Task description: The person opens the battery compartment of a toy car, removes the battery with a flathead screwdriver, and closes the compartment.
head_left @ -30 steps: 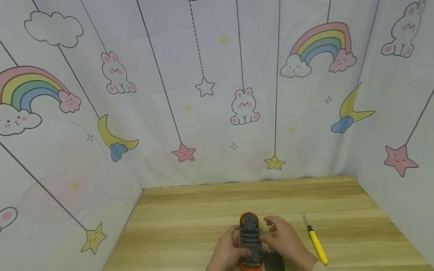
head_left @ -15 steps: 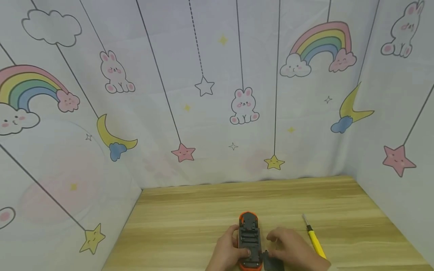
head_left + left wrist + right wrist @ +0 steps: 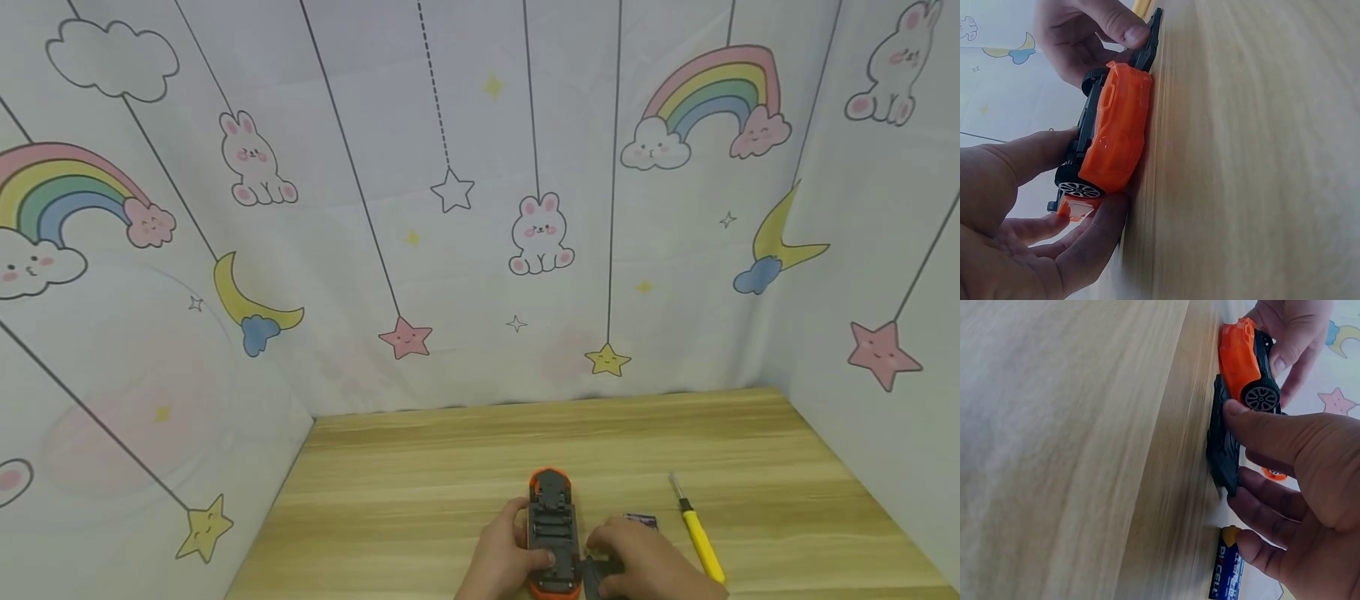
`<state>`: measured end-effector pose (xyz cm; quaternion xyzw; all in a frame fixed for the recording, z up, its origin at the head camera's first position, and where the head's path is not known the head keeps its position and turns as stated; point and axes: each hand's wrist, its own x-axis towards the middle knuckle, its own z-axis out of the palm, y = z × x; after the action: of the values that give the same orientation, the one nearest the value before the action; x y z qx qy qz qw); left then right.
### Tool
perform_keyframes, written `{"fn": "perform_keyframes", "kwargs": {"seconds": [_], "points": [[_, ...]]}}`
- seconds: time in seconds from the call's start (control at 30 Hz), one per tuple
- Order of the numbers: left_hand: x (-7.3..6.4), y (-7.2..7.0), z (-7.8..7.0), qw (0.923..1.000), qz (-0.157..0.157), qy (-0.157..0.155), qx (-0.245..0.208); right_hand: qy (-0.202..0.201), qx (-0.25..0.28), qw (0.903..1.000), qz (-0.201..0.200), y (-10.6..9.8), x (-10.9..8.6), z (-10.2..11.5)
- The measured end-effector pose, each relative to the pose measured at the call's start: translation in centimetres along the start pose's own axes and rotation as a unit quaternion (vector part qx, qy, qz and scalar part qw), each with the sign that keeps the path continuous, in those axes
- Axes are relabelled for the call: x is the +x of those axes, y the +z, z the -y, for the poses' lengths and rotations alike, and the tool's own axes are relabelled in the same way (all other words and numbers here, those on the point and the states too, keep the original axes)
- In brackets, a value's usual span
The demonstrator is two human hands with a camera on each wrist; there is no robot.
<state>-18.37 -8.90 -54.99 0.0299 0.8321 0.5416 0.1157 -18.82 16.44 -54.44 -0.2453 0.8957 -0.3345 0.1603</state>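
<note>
An orange toy car (image 3: 553, 533) lies upside down, its dark underside and open battery compartment facing up. My left hand (image 3: 504, 550) grips its left side, the thumb across the underside; in the left wrist view the fingers (image 3: 1094, 244) curl beneath the orange body (image 3: 1119, 125). Beside the car, my right hand (image 3: 648, 558) pinches a black battery cover (image 3: 1225, 444) between thumb and fingers, close to the tabletop. A blue AA-type battery (image 3: 1227, 565) with a yellow end lies by the little finger. Whether the compartment holds batteries cannot be made out.
A yellow-handled screwdriver (image 3: 701, 537) lies to the right of my right hand, tip pointing away. The wooden tabletop (image 3: 420, 467) meets a cloth backdrop (image 3: 465, 275) printed with rabbits, stars and rainbows at the back and sides.
My right hand has moved from beside the car's compartment down to the black cover and taken hold of it. A battery now shows beyond that hand. The left hand keeps its grip.
</note>
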Motion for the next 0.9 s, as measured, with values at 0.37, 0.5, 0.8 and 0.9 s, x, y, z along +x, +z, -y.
{"fn": "perform_keyframes", "kwargs": {"seconds": [0.37,0.5,0.8,0.9], "points": [[0.02,-0.01,-0.33,0.9999,-0.004,-0.013,0.009,-0.009,-0.026,0.9994,-0.021,-0.29,-0.25,0.71],[-0.02,0.00,-0.38,0.9998,-0.004,-0.014,0.011,-0.028,-0.043,0.9981,-0.035,-0.22,-0.39,0.81],[0.07,-0.01,-0.33,0.9997,0.000,-0.019,0.014,-0.044,-0.088,0.9926,-0.070,0.09,-0.35,0.86],[0.08,-0.04,-0.37,0.9996,0.000,-0.021,0.017,-0.044,-0.085,0.9931,-0.067,0.10,-0.35,0.89]]}}
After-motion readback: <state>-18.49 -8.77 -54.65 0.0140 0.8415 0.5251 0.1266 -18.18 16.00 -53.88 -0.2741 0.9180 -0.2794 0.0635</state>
